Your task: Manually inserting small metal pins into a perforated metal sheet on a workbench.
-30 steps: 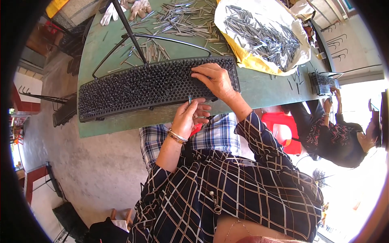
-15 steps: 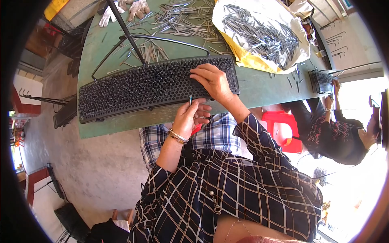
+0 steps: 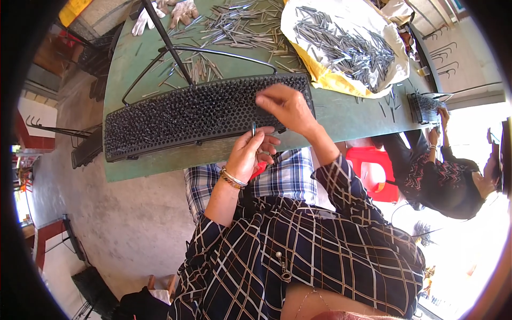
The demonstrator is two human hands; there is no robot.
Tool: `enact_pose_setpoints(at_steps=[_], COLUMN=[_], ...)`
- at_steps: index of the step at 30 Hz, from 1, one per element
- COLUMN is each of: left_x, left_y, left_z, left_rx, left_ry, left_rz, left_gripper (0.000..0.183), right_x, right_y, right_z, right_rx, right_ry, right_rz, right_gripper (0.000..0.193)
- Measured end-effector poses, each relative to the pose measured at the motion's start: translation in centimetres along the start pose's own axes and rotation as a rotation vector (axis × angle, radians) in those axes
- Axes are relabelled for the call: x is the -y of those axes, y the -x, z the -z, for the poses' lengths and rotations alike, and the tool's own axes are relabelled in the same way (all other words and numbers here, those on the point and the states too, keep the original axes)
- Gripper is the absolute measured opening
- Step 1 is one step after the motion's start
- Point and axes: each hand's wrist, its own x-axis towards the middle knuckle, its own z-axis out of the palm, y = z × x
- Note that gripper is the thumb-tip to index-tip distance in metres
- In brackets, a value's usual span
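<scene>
A long, slightly curved black perforated panel (image 3: pixel 186 120) lies along the table's near edge. Dark slim pieces fill many of its holes; a band of bare holes runs along its near side. In my left hand (image 3: pixel 244 156), just below that near edge, a thin metal rod (image 3: pixel 254 128) stands up between thumb and forefinger, while the other fingers curl loosely. My right hand (image 3: pixel 290 109) hovers over the panel's right part, its fingers drawn together and slightly blurred. Whatever is between those fingertips is hidden.
On the green table (image 3: pixel 128 69) lie many loose metal rods (image 3: pixel 234 26), a white-and-yellow sack (image 3: pixel 320 80) heaped with more, and work gloves (image 3: pixel 184 13). A black bar frame (image 3: pixel 224 49) rises behind the panel. At right, another person (image 3: pixel 448 176) works beside a red stool (image 3: pixel 392 189).
My right hand has drawn back slightly from the panel, turning its fingers inward. My left hand keeps its place, with the rod now showing higher above the thumb.
</scene>
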Motion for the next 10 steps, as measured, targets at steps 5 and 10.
enact_pose_setpoints(at_steps=[5,10], left_x=[-0.1,0.1], left_y=[-0.5,-0.9], left_z=[0.5,-0.9], left_rx=[0.114,0.010], left_ry=[-0.074,-0.243], left_rz=[0.028,0.000], left_gripper=[0.032,0.035], right_x=[0.6,0.3], right_y=[2.0,0.2], right_z=[1.1,2.6], right_rx=[0.462,0.067], right_ry=[-0.327,-0.142], right_rz=[-0.316,-0.249], right_gripper=[0.024,0.023])
